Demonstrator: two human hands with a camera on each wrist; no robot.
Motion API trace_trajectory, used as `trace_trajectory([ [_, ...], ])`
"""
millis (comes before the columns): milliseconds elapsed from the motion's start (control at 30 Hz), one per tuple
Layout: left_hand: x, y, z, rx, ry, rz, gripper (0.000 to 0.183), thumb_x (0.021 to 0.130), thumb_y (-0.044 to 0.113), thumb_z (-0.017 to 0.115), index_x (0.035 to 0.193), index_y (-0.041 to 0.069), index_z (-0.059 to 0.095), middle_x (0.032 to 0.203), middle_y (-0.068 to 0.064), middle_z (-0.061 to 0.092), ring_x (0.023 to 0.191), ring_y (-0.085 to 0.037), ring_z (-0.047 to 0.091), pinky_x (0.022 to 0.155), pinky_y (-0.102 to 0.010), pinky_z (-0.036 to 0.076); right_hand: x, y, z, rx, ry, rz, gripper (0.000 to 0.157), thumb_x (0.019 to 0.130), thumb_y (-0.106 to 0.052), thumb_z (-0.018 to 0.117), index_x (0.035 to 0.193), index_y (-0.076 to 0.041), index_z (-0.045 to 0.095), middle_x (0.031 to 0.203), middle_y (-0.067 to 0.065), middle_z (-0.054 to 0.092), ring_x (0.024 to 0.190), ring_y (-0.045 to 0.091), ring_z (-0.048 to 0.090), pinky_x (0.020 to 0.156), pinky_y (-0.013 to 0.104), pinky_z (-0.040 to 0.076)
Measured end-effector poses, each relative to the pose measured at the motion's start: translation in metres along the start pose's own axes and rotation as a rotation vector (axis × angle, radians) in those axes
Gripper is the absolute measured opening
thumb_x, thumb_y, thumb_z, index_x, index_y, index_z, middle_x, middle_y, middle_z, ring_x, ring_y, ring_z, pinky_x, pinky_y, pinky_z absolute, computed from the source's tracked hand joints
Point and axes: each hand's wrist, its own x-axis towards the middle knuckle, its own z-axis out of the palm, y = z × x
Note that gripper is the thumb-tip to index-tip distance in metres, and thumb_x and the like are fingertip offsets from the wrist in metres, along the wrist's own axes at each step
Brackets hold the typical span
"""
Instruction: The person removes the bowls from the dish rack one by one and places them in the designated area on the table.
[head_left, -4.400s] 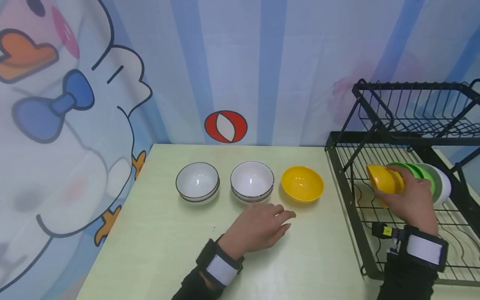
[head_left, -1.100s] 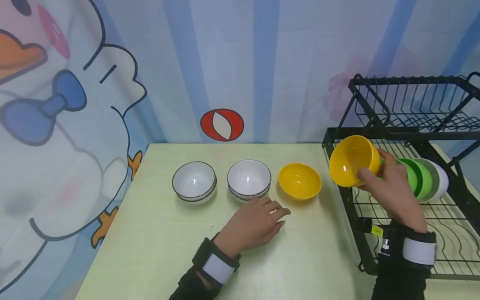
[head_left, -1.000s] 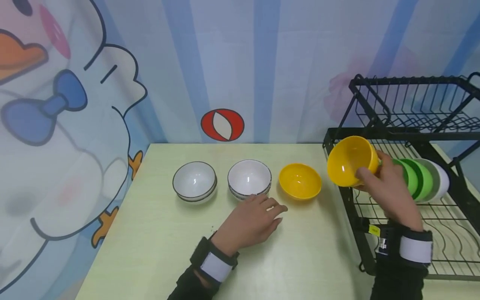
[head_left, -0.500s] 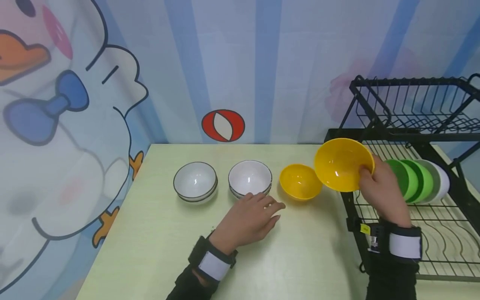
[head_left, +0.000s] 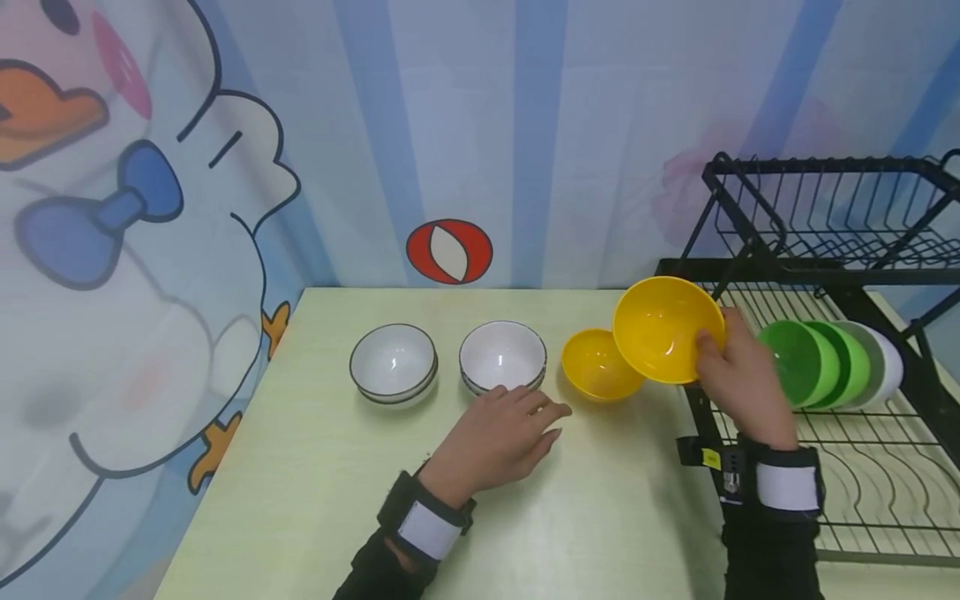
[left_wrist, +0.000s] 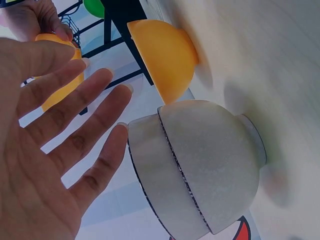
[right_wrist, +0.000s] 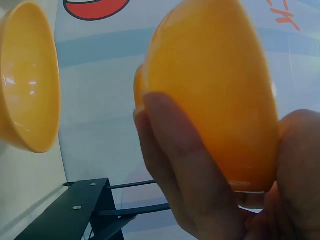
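My right hand (head_left: pixel 742 379) grips a yellow bowl (head_left: pixel 666 329) by its side, thumb at the rim and fingers behind, its inside tilted toward the head camera. In the head view it overlaps a second yellow bowl (head_left: pixel 596 367) that sits upright on the table. My left hand (head_left: pixel 495 437) holds nothing; its fingers are spread beside the middle stack of white bowls (head_left: pixel 502 354), as the left wrist view also shows. That stack (left_wrist: pixel 200 165) has dark rims. Farther left stands another stack of dark-rimmed white bowls (head_left: pixel 393 358).
At the right stands a black two-tier dish rack (head_left: pixel 847 271). On its lower tier, two green bowls (head_left: pixel 798 367) and white ones (head_left: pixel 885 367) stand on edge in a row. A patterned cloth (head_left: pixel 465 125) hangs behind the pale table (head_left: pixel 300 500).
My right hand has taken the yellow bowl from the rack and carried it left, turning its inside toward the head camera. My left hand has shifted slightly left.
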Motion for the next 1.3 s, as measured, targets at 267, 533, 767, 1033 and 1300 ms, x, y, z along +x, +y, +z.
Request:
trace_trajectory([
  [267, 0.000, 0.000, -0.001, 0.009, -0.020, -0.014, 0.030, 0.096, 0.032, 0.051, 0.123, 0.020, 0.058, 0.112, 0.004, 0.062, 0.101, -0.012, 0.053, 0.077, -0.030, 0.050, 0.002, -0.005, 0.009, 0.135, -0.058, 0.025, 0.047, 0.101, -0.019, 0.030, 0.142, 0.002, 0.023, 0.114, 0.034, 0.051, 0.075, 0.036, 0.062, 0.056, 0.037, 0.059],
  [533, -0.002, -0.003, -0.006, 0.027, -0.012, -0.030, 0.031, 0.095, 0.031, 0.053, 0.124, 0.019, 0.058, 0.114, 0.003, 0.062, 0.099, -0.014, 0.054, 0.077, -0.030, 0.050, 0.004, -0.008, 0.012, 0.111, -0.054, 0.007, 0.046, 0.103, -0.025, 0.028, 0.139, 0.003, 0.028, 0.108, 0.033, 0.054, 0.067, 0.030, 0.065, 0.053, 0.033, 0.058],
  [767, -0.004, -0.009, -0.008, 0.032, -0.009, -0.047, 0.032, 0.095, 0.031, 0.052, 0.124, 0.018, 0.059, 0.115, 0.003, 0.063, 0.097, -0.014, 0.055, 0.077, -0.030, 0.050, 0.004, -0.010, 0.016, 0.037, -0.093, -0.027, 0.051, 0.102, -0.018, 0.029, 0.146, 0.001, 0.012, 0.121, 0.039, 0.048, 0.084, 0.041, 0.061, 0.070, 0.057, 0.054],
  [1033, -0.006, -0.014, -0.014, 0.032, 0.027, -0.081, 0.031, 0.096, 0.031, 0.051, 0.124, 0.019, 0.058, 0.113, 0.004, 0.064, 0.096, -0.013, 0.055, 0.075, -0.030, 0.051, 0.006, -0.011, 0.021, 0.029, -0.131, -0.068, 0.054, 0.100, -0.011, 0.029, 0.147, 0.000, 0.006, 0.121, 0.039, 0.048, 0.081, 0.038, 0.062, 0.071, 0.056, 0.054],
  [1300, -0.010, -0.023, -0.018, 0.033, 0.050, -0.110, 0.033, 0.095, 0.031, 0.054, 0.125, 0.019, 0.058, 0.112, 0.003, 0.065, 0.097, -0.013, 0.054, 0.077, -0.030, 0.052, 0.008, -0.011, 0.026, 0.010, -0.161, -0.039, 0.054, 0.101, -0.012, 0.028, 0.148, -0.001, 0.004, 0.126, 0.038, 0.045, 0.081, 0.035, 0.062, 0.072, 0.053, 0.055],
])
